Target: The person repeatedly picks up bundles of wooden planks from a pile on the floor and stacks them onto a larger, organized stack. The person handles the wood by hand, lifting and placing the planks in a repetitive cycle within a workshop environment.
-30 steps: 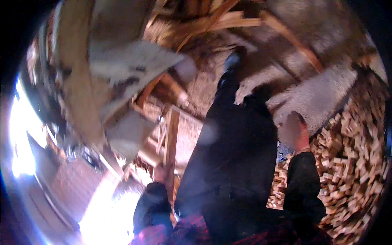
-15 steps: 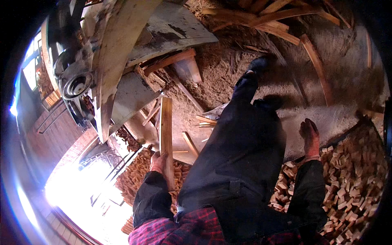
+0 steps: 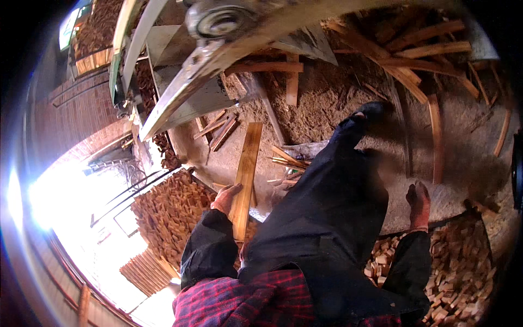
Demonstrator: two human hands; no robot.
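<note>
My left hand [image 3: 225, 199] is closed around the edge of a flat wooden board [image 3: 247, 174], which stands up lengthwise beside my thigh. Its thumb lies across the board's face, and the other fingers are hidden behind the wood. At my right side, my right hand [image 3: 419, 204] hangs with nothing in it, its fingers stretched out and slightly curled. Below that hand lies a heap of small wooden blocks [image 3: 460, 267]. Left of the board is a big stack of cut wood pieces [image 3: 169, 210].
A machine with a worn metal table [image 3: 204, 101] and a round wheel-like part [image 3: 220, 20] stands ahead on the left. Long planks [image 3: 403, 65] lie piled at the far right. Loose strips [image 3: 289, 159] and sawdust [image 3: 321, 82] cover the floor by my feet. Bright light comes from the left.
The view has swung left, so the machine and planks appear shifted right. The board in my left hand has turned to show its broad face and tilts more. My right hand remains empty.
</note>
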